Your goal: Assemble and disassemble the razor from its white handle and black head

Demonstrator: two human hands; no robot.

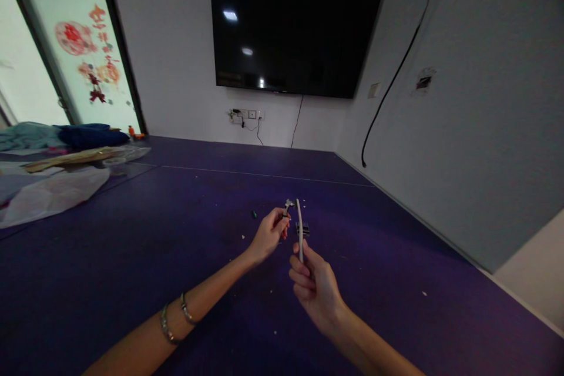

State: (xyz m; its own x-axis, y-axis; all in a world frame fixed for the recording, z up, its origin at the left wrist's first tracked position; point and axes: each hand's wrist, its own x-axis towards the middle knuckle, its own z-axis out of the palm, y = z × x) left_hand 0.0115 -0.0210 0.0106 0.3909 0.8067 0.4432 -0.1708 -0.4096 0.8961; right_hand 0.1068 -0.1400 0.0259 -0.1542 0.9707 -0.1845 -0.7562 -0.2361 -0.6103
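Note:
My left hand (269, 232) is closed, with a small silver metal tool (288, 204) pinched between thumb and fingers. Its head points up and away from me; its exact kind is too small to make out. My right hand (317, 285) is closed around the lower end of a length of whitish cable (299, 220), which stands nearly upright with a slight bend. The cable's top is just right of the tool, with a narrow gap between them. Behind the cable, partly hidden by it, a small dark piece with lighter marks (305, 229) lies on the purple surface (211, 282).
A small green object (254, 214) lies left of my hands, among scattered white scraps. Plastic bags (57, 194) and folded cloth (94, 136) are at far left. A black cable (392, 79) hangs along the right wall. A television (295, 35) hangs above wall sockets (252, 114).

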